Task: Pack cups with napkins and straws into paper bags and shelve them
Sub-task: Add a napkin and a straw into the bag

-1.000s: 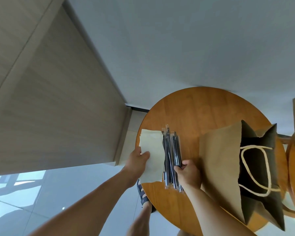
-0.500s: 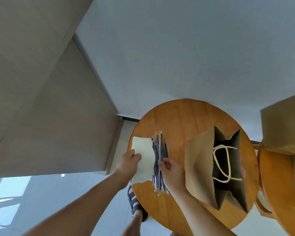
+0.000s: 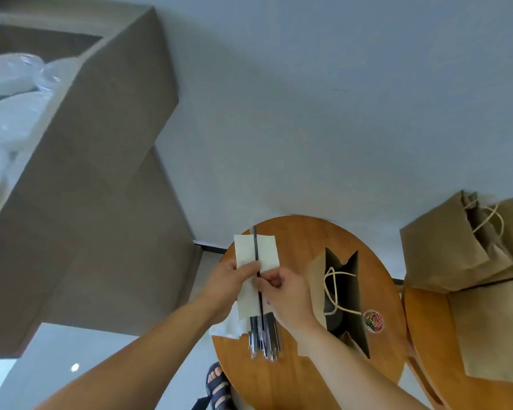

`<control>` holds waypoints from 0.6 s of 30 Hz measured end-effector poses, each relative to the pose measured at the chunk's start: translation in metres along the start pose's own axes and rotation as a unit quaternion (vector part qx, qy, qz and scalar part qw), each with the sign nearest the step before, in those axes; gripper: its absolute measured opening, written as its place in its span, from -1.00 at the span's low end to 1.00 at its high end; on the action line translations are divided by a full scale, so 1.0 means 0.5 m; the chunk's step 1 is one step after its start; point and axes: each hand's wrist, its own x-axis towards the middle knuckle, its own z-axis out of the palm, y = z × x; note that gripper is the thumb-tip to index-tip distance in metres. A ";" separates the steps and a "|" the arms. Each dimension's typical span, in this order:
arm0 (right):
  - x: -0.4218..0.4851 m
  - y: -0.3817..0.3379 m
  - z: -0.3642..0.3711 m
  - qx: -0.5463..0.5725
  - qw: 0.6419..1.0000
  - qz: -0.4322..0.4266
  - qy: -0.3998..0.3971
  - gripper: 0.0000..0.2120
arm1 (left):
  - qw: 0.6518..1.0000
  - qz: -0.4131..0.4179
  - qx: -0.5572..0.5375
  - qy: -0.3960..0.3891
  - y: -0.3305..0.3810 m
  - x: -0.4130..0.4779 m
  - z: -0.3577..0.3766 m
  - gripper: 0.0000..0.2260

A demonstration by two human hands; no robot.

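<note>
watching the head cam feed here. left hand [image 3: 228,276] has a white napkin [image 3: 256,253] held up over the near-left part of the round wooden table [image 3: 296,241], with the thumb pressed down on top of the napkin and the other fingers tucked under it, so it's definitely gripping it. right hand [image 3: 288,294] is pinching one dark wrapped straw [image 3: 255,247] between thumb and fingertips, and the straw lies lengthwise down the middle of the napkin, with its far end poking past the napkin's top edge. the rest of the straws [image 3: 265,338] sit in a bundle on the table right under both hands, with a few more napkins [image 3: 224,328] just left of them at the table edge. an open paper bag [image 3: 317,270] with cord handles stands just right of the right hand, mouth up toward the camera. can't tell what's in it, too dark. there's a small tub of coloured paper clips [image 3: 373,321] touching its right side. more paper bags [image 3: 444,250] are on a second table [image 3: 421,321] at far right. clear plastic cups [image 3: 9,93], blurry, are on the shelf unit [image 3: 101,173] at left.
</note>
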 end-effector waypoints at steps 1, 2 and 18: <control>-0.004 -0.010 -0.007 -0.015 1.000 -0.007 0.006 -0.87 | 1.000 0.009 -0.001 -0.002 0.008 -0.004 0.006 -0.76; -0.006 -0.017 -0.015 -0.033 0.999 -0.011 0.012 -0.88 | 1.000 0.016 -0.001 -0.002 0.015 -0.006 0.013 -0.76; -0.005 -0.132 -0.223 0.038 0.998 -0.052 -0.004 -0.85 | 0.982 0.106 -0.012 -0.155 0.180 -0.060 0.150 -0.63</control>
